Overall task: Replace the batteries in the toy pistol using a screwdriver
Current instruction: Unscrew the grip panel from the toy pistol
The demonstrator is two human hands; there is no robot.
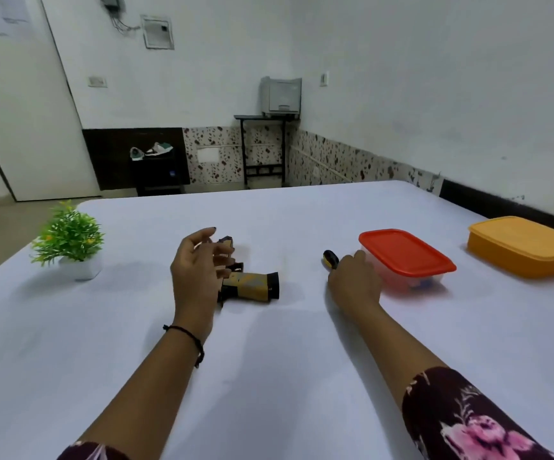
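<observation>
**White surface, pistol by the left hand**

White cloth covers the surface (269,360). The pistol (252,285), yellow and black, lies on its side near the middle. The left hand (195,270) hovers over its far end, fingers loosely spread. The right hand (355,283) lies over the screwdriver (331,258), just beside a red-lidded box (405,254); its fingers are hidden, so I cannot tell whether it grips. Papers (0,11) on the door are too blurred to read.
</observation>
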